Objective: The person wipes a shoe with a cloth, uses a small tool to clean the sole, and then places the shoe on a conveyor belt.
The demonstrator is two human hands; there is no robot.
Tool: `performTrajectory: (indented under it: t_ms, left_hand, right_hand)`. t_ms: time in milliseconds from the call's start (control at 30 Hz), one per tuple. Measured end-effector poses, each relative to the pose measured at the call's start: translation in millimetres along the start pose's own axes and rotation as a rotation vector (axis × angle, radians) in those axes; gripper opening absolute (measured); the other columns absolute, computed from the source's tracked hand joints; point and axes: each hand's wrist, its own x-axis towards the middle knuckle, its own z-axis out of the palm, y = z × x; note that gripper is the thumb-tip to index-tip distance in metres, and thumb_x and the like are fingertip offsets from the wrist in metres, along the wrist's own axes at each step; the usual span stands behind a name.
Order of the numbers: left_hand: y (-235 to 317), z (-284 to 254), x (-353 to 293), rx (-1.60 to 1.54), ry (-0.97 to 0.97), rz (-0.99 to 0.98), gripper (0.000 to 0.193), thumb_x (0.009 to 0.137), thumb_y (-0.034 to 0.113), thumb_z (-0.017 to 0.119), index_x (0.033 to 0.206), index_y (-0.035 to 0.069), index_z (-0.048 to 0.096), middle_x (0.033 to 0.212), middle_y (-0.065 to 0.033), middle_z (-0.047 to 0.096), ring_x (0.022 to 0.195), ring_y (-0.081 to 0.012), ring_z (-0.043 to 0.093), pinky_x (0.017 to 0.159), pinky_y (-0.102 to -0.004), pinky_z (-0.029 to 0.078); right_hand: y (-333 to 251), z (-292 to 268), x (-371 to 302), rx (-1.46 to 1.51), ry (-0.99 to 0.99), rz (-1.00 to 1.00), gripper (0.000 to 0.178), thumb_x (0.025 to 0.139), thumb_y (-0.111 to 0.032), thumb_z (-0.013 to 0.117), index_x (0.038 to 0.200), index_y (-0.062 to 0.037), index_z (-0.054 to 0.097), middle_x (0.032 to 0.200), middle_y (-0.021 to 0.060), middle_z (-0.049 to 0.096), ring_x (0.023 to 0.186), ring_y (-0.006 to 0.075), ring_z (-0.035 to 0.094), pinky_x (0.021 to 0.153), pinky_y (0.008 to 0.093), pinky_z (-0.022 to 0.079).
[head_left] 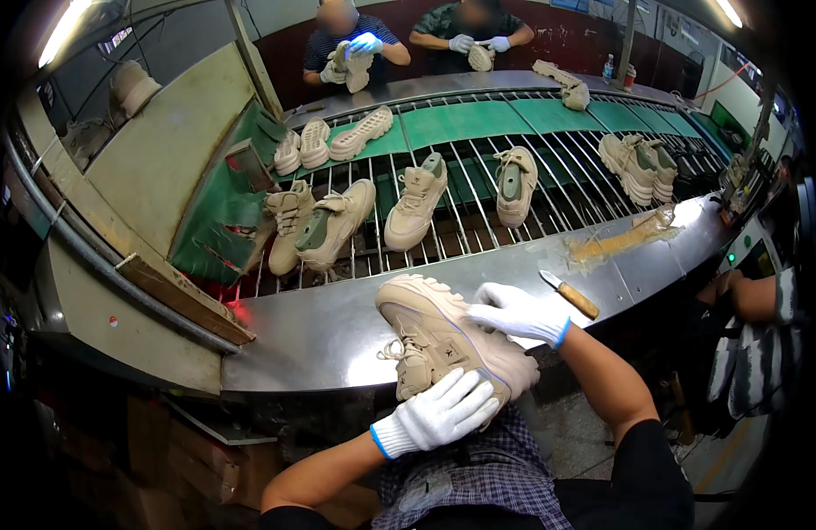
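Note:
A beige chunky sneaker [456, 331] lies tilted on its side over the front edge of the metal table, toe pointing away to the left and thick sole facing right. My left hand [443, 411], in a white knit glove with a blue cuff, grips the upper near the ankle opening, fingers laid across its side. My right hand [518, 314], gloved alike, has its fingers bent against the edge of the sole. Just right of that hand rests a knife [569, 294] with a wooden handle, blade pointing away to the left.
Beyond the metal ledge [311, 340] runs a roller conveyor [465, 230] with several beige sneakers [417, 201]. Loose soles [362, 132] sit on a green belt [461, 124]. Brown tape [624, 238] covers part of the ledge. Two gloved people work across the line.

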Motion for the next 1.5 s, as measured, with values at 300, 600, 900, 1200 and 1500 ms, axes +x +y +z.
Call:
performTrajectory:
  t_ms: [300,600,900,1200,1500]
  left_hand:
    - [6,-4,4,0.029,-0.003,-0.099,0.037,0.090,0.017,0.069,0.125,0.007,0.077,0.123,-0.0128,0.075,0.115,-0.0328,0.073,0.104,-0.0490,0.059]
    - [-6,-37,-6,-0.006,-0.070,-0.101,0.046,0.083,0.018,0.075,0.128,0.007,0.076,0.127,-0.0140,0.075,0.119,-0.0342,0.072,0.106,-0.0511,0.057]
    - [-17,-90,-9,0.020,-0.015,-0.200,0.059,0.076,0.036,0.089,0.123,0.004,0.073,0.125,-0.0155,0.074,0.118,-0.0390,0.071,0.106,-0.0528,0.056]
    - [-45,-70,-26,-0.086,0.240,-0.572,0.052,0.085,0.030,0.089,0.125,0.001,0.074,0.123,-0.0211,0.076,0.119,-0.0389,0.073,0.106,-0.0470,0.057]
    - [-104,-12,-118,-0.133,0.243,-1.075,0.045,0.092,0.032,0.083,0.127,0.005,0.074,0.121,-0.0171,0.077,0.113,-0.0337,0.074,0.101,-0.0420,0.059]
  right_hand:
    - [-43,26,14,-0.418,0.037,-0.234,0.065,0.102,-0.062,0.062,0.116,0.0015,0.063,0.107,0.0337,0.073,0.103,0.0531,0.071,0.089,0.0543,0.057]
    - [43,36,12,0.425,0.005,-0.024,0.060,0.108,-0.049,0.063,0.135,0.0042,0.063,0.121,0.0153,0.072,0.103,0.0180,0.068,0.090,0.0362,0.059]
    - [72,100,-37,1.392,-0.597,0.147,0.072,0.109,-0.042,0.063,0.163,-0.0021,0.038,0.159,0.0223,0.054,0.142,0.0339,0.058,0.120,0.0528,0.047]
    - [66,79,-79,1.589,-0.465,-0.195,0.096,0.102,-0.068,0.048,0.164,0.0025,0.031,0.155,0.0323,0.051,0.130,0.0530,0.062,0.107,0.0606,0.057]
    - [114,-158,-35,1.393,0.633,-0.260,0.090,0.099,-0.070,0.059,0.164,-0.0127,0.036,0.142,0.0251,0.059,0.110,0.0373,0.070,0.085,0.0483,0.064]
